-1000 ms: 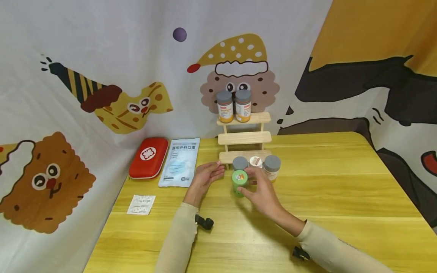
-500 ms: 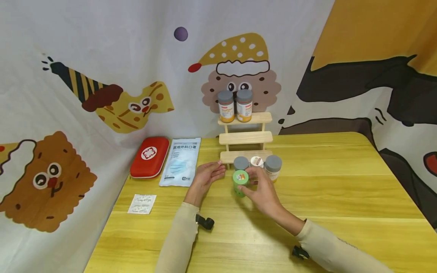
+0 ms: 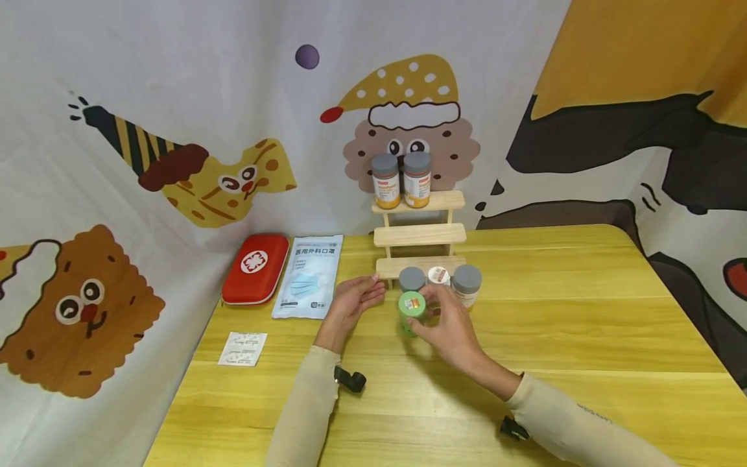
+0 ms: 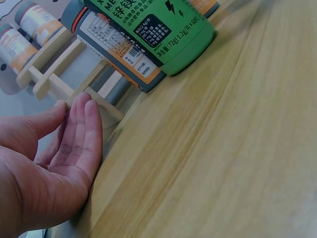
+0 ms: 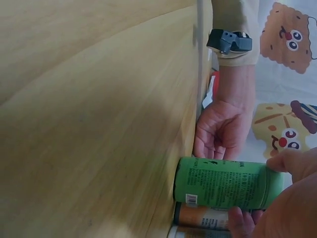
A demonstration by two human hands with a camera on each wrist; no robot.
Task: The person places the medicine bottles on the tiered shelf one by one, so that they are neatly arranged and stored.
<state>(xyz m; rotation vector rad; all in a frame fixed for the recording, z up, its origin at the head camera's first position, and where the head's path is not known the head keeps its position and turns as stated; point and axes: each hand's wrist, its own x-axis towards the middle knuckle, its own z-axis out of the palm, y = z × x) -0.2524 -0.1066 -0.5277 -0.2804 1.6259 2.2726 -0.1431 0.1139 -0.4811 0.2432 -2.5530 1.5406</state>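
Observation:
In the head view, my right hand (image 3: pixel 452 331) holds a green pill bottle (image 3: pixel 412 305) upright near its cap, thumb on one side and fingers on the other. Its base meets the tabletop in the right wrist view, where its printed side (image 5: pixel 223 183) shows. My left hand (image 3: pixel 356 301) lies beside the lower left end of a three-step wooden stand (image 3: pixel 419 235), fingers loosely bent with nothing held. The left wrist view shows the fingertips (image 4: pixel 89 104) close to the stand's leg; contact is hard to tell. Behind the green bottle stand a grey-capped bottle (image 3: pixel 412 277), a white-capped bottle (image 3: pixel 438 275) and another grey-capped bottle (image 3: pixel 466 280).
Two grey-capped bottles, left (image 3: pixel 386 181) and right (image 3: pixel 417 180), stand on the top step. Left of the stand lie a red first-aid case (image 3: pixel 255 269), a face-mask packet (image 3: pixel 309 275) and a small white sachet (image 3: pixel 242 349). A printed curtain (image 3: pixel 192 58) hangs behind the table (image 3: pixel 572 363).

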